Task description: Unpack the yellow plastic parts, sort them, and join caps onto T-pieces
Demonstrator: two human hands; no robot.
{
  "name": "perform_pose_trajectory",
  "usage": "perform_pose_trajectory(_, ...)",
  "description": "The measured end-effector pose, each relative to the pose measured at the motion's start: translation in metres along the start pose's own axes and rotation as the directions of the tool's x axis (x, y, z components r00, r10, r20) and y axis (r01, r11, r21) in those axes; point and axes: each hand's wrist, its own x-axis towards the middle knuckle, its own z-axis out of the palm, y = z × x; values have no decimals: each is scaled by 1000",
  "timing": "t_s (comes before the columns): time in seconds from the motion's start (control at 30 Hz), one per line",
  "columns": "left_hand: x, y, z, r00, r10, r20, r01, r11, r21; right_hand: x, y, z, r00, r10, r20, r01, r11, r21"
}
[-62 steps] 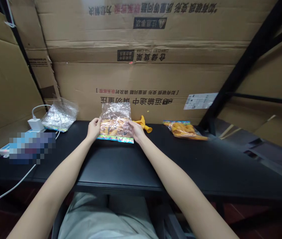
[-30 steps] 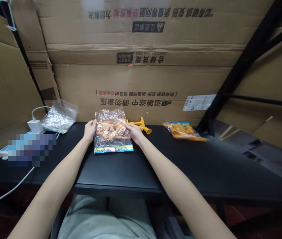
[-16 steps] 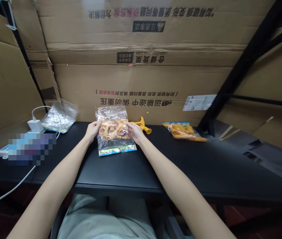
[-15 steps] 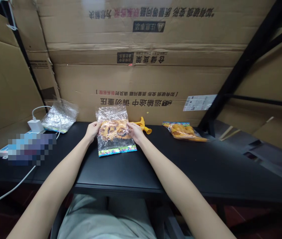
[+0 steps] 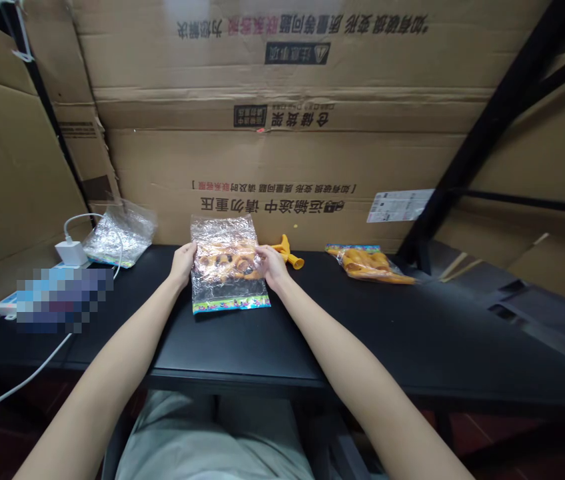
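A clear plastic bag (image 5: 227,267) with a colourful printed strip along its lower edge holds several orange pieces. It stands tilted on the black table (image 5: 262,333), held from both sides. My left hand (image 5: 183,261) pinches its left edge and my right hand (image 5: 271,265) pinches its right edge, fingers closed on the plastic. A loose orange piece (image 5: 286,251) lies on the table just behind my right hand.
A second bag of orange pieces (image 5: 370,263) lies to the right. A pile of empty clear bags (image 5: 120,233) sits at the left by a white charger (image 5: 71,252) and its cable. Cardboard boxes (image 5: 282,147) wall the back; a black shelf post (image 5: 482,133) slants at right.
The bag has been shifted and turned slightly between my hands and now stands a little straighter and more to the left. Both hands kept their grip on its sides.
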Motion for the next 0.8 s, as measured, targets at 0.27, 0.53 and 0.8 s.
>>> perform_pose_trajectory(0.27, -1, -3, -1, 991, 130, -36, -118, 967, 226, 2, 10, 1, 996, -83, -27, 77, 983, -170)
perform_pose_trajectory(0.53, -4, 1, -4, 890, 452, 62, -396, 698, 597, 6, 2, -5, 957, -222, -188, 186, 963, -195)
perform_pose_trajectory(0.8, -50, 14, 34, 513, 413, 752, -858, 218, 465, 22, -2, -18, 844, -339, -415, 315, 941, -128)
